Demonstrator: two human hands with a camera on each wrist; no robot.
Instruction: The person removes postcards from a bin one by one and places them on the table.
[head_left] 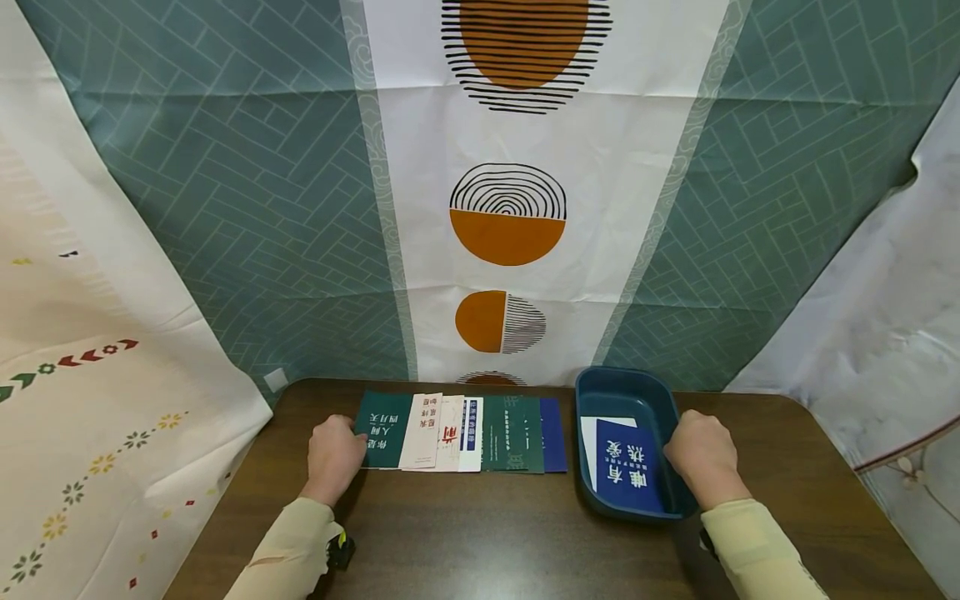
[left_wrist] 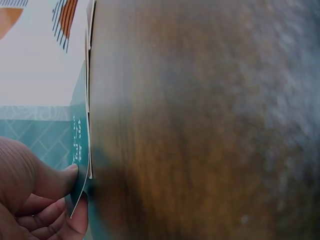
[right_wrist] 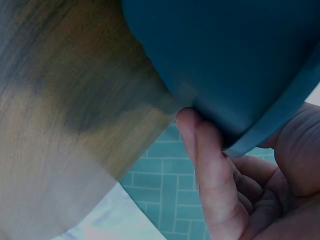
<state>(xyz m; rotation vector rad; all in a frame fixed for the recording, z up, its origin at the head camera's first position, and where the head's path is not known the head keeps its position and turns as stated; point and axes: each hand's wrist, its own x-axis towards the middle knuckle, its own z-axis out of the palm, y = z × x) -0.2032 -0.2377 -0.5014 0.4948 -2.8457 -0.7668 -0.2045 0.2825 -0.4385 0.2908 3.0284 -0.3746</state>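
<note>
A row of overlapping printed cards lies on the table. At its left end my left hand (head_left: 335, 458) pinches the edge of a dark green card (head_left: 386, 429) between thumb and fingers; the left wrist view shows that card's edge (left_wrist: 80, 195) bent a little. To the right stands a blue plastic bin (head_left: 588, 492) with a dark blue card (head_left: 626, 467) on top of a white card (head_left: 588, 433) inside. My right hand (head_left: 702, 458) grips the bin's right rim, fingers (right_wrist: 212, 170) outside against its wall and thumb over the edge.
Further along the row are narrow white cards (head_left: 422, 429), a second green card (head_left: 512, 433) and a blue card (head_left: 553, 433). Behind the brown wooden table (head_left: 465, 542) hangs a green and white patterned cloth (head_left: 510, 133). Pale cloths hang at both sides.
</note>
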